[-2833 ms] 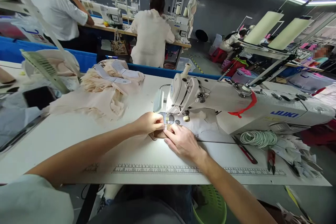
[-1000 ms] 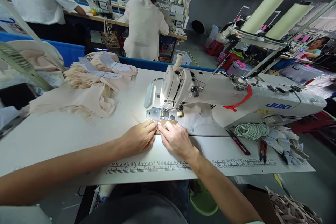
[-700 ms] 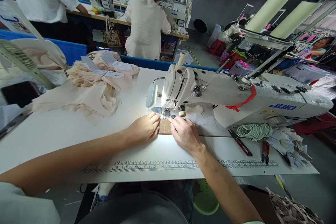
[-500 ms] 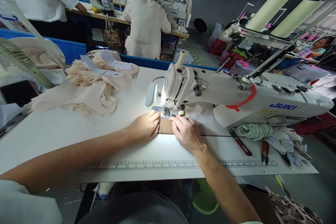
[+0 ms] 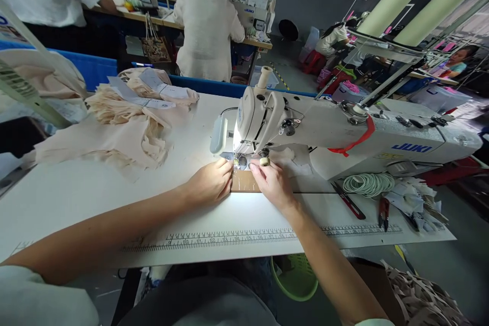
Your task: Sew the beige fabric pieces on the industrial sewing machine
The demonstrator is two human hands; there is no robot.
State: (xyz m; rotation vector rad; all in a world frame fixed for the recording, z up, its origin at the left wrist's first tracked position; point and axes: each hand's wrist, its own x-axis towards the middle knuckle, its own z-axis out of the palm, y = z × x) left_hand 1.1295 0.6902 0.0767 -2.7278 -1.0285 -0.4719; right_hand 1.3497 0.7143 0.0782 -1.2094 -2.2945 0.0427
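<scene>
A white JUKI sewing machine (image 5: 344,135) stands on the white table (image 5: 76,193), its lamp lighting the needle area. A small tan fabric piece (image 5: 244,181) lies flat under the needle. My left hand (image 5: 212,181) presses the piece's left edge with curled fingers. My right hand (image 5: 272,183) holds its right edge, fingertips just below the presser foot. Most of the piece's far end is hidden by my fingers.
A heap of beige fabric pieces (image 5: 130,117) lies at the left. A coil of pale elastic (image 5: 367,183), red-handled snips (image 5: 384,210) and scraps sit right of the machine. A printed ruler (image 5: 229,238) runs along the front edge. Other people work at machines behind.
Both hands slid the tan piece away from me, up to the needle. My right fingertips have reached the presser foot. The camera dipped slightly.
</scene>
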